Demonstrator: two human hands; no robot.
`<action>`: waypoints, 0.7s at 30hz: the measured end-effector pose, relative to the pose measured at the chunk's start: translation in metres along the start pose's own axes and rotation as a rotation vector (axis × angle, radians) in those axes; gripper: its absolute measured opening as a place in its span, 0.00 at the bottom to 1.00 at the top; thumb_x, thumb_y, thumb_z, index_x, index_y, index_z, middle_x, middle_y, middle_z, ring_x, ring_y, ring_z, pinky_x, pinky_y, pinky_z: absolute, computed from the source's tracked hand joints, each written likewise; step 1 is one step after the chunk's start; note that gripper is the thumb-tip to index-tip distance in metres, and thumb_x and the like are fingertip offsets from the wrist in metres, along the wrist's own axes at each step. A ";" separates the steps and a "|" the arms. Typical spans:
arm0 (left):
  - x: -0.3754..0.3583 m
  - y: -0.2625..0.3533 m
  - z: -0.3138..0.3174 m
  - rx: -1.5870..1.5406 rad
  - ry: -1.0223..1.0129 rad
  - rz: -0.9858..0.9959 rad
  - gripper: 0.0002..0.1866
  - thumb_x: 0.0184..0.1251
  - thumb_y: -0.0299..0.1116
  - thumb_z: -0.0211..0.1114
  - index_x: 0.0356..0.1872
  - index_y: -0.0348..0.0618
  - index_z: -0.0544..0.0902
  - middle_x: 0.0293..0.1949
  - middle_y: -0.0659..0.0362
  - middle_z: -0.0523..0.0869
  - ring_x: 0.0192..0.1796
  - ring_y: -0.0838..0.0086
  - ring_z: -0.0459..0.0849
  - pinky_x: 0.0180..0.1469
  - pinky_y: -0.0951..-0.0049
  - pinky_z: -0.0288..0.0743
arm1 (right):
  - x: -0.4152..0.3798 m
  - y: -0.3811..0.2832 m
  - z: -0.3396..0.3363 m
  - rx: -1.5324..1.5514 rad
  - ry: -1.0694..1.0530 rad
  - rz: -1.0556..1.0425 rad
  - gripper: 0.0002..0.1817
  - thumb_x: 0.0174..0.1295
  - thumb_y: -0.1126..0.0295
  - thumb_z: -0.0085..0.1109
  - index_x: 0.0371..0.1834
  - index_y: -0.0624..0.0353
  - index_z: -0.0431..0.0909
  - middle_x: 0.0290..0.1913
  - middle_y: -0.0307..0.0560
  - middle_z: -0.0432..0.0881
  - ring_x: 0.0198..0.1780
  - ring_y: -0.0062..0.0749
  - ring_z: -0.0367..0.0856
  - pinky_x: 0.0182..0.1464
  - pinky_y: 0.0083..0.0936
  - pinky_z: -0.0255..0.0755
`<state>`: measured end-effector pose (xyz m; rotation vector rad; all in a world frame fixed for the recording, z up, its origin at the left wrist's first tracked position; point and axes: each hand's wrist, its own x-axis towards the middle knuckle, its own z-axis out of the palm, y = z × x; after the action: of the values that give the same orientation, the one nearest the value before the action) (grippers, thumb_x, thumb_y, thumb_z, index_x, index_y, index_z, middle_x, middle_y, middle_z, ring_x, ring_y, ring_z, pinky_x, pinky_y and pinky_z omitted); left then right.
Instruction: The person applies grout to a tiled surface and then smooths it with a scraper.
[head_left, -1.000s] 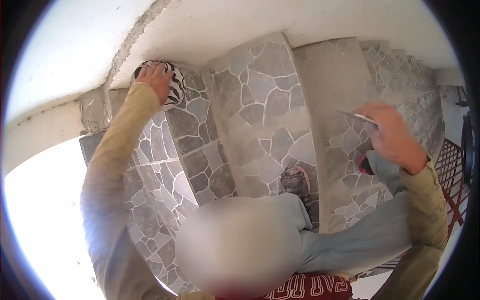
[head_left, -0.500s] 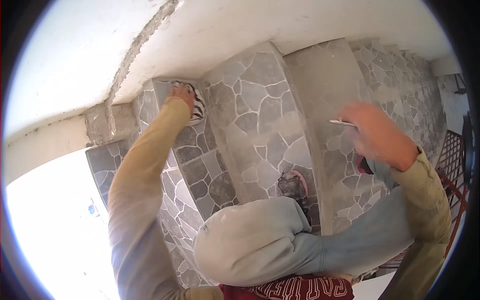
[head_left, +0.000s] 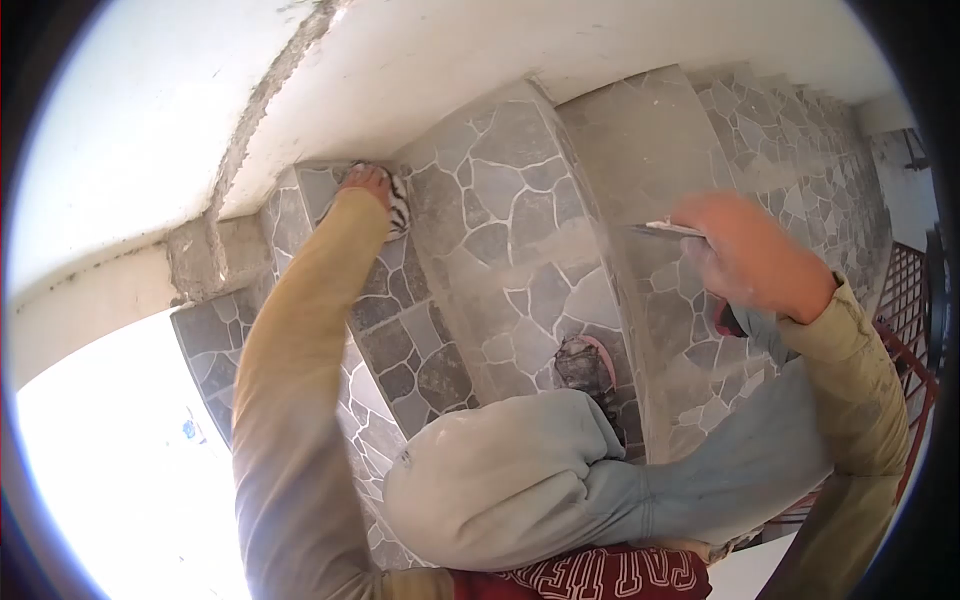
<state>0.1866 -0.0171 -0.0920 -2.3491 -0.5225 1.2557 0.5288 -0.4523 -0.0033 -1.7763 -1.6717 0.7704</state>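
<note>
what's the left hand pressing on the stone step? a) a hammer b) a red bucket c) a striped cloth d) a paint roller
c: the left hand rests on a black-and-white striped cloth at the top of the stone-patterned step, while the right hand holds a thin flat tool.

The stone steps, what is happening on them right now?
A person crouches on stone-patterned steps. The left hand presses a striped cloth against the step top by the white wall. The right hand holds a thin flat metal tool over the greyer, grout-smeared step. One foot rests below.
</note>
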 end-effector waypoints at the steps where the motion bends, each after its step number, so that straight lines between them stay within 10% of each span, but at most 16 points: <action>1: -0.010 -0.010 0.001 -0.021 0.019 -0.071 0.27 0.73 0.37 0.51 0.71 0.41 0.74 0.77 0.51 0.68 0.81 0.61 0.61 0.82 0.53 0.49 | 0.000 0.001 -0.003 0.019 -0.049 0.082 0.17 0.56 0.78 0.57 0.50 0.64 0.81 0.42 0.58 0.82 0.48 0.58 0.80 0.53 0.44 0.75; 9: -0.079 -0.045 -0.030 0.131 0.193 -0.152 0.27 0.72 0.36 0.53 0.71 0.38 0.72 0.76 0.49 0.69 0.78 0.58 0.65 0.79 0.51 0.55 | 0.002 0.011 -0.007 -0.082 -0.015 0.038 0.17 0.54 0.81 0.58 0.49 0.66 0.81 0.46 0.60 0.84 0.50 0.60 0.81 0.54 0.44 0.75; 14: 0.025 -0.009 0.005 -0.227 -0.097 -0.144 0.34 0.69 0.38 0.57 0.75 0.38 0.68 0.78 0.48 0.67 0.80 0.58 0.62 0.81 0.51 0.52 | -0.001 0.012 0.000 -0.048 0.053 -0.010 0.17 0.53 0.81 0.59 0.48 0.66 0.81 0.44 0.61 0.84 0.48 0.60 0.81 0.52 0.43 0.76; 21: -0.056 0.038 -0.032 0.060 -0.293 0.149 0.36 0.66 0.40 0.62 0.76 0.43 0.67 0.80 0.53 0.64 0.83 0.61 0.57 0.82 0.50 0.47 | -0.009 0.017 -0.005 -0.048 0.035 0.058 0.15 0.53 0.81 0.57 0.46 0.66 0.81 0.43 0.60 0.83 0.48 0.60 0.80 0.51 0.45 0.75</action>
<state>0.1890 -0.0834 -0.0578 -2.1996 -0.3970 1.6746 0.5428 -0.4619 -0.0125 -1.8678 -1.6355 0.7257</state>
